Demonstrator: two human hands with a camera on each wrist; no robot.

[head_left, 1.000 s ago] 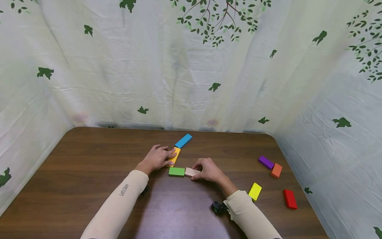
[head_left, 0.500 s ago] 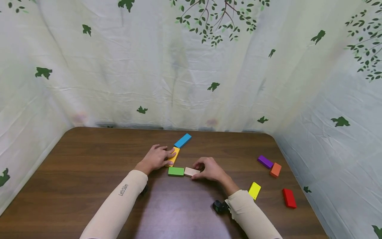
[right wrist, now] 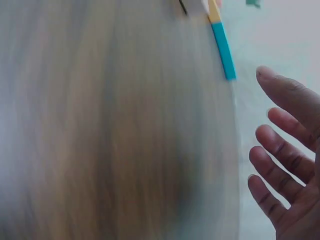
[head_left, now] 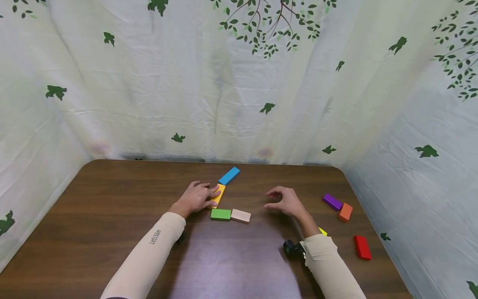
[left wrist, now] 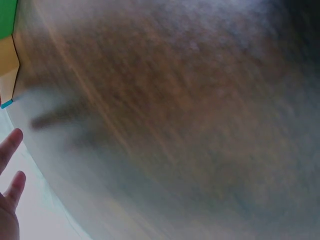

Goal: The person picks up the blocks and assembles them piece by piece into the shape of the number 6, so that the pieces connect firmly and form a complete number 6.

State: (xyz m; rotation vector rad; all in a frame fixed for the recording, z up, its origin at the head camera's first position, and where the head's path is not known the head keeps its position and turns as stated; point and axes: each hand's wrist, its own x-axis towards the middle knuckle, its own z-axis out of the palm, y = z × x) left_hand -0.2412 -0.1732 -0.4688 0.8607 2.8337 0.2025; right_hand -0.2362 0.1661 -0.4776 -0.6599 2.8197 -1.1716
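My left hand (head_left: 195, 199) rests with thumb and index finger on an orange-yellow wooden block (head_left: 221, 192). Beyond that block's far end lies a blue block (head_left: 229, 175), set at a slant. A green block (head_left: 220, 214) is just below the near end, and a pale pink block (head_left: 240, 216) sits end to end with it on the right. Out over the table, right of the pink block, my right hand (head_left: 286, 202) is held with thumb and fingers apart and nothing between them. The right wrist view shows its spread fingers (right wrist: 280, 145), and the blue block (right wrist: 224, 52) farther off.
On the right side of the brown table (head_left: 123, 199) lie a purple block (head_left: 332, 202), an orange block (head_left: 345, 212) and a red block (head_left: 362, 248). A bright yellow block (head_left: 323, 231) is mostly hidden behind my right forearm. A leaf-print curtain (head_left: 224, 104) hangs around the table.
My right hand has let go of the pale pink block and moved right, away from it. The pink block stays beside the green one. My left hand has kept its place.
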